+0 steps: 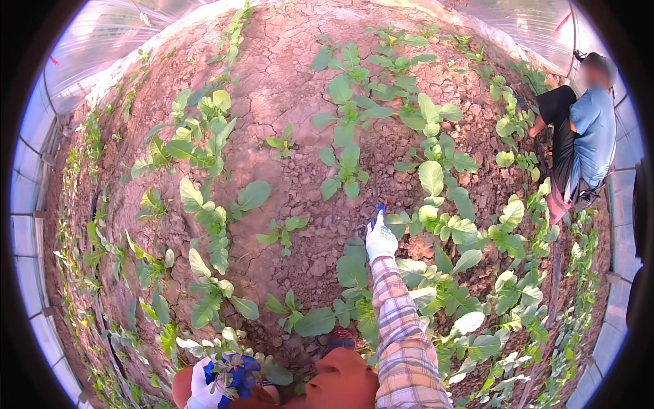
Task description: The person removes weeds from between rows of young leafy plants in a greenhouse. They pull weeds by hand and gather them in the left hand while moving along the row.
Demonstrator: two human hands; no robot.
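My left hand, in a white glove with blue palm and fingers, is at the bottom left near my knee. It grips a bunch of small uprooted plants with thin stems and leaves. My right hand, in a similar glove bearing writing, reaches forward low over the crumbly soil. Its blue fingertips point away from me, and a thin greyish piece shows at its left side. Whether the fingers hold it is unclear. Broad-leaved green seedlings grow just left of that wrist, and more leafy plants stand to its right.
Rows of leafy plants run along the left. A person in a blue shirt sits at the far right among plants. Clear plastic sheeting bounds the far end. My orange-brown trouser leg and shoe are between the rows.
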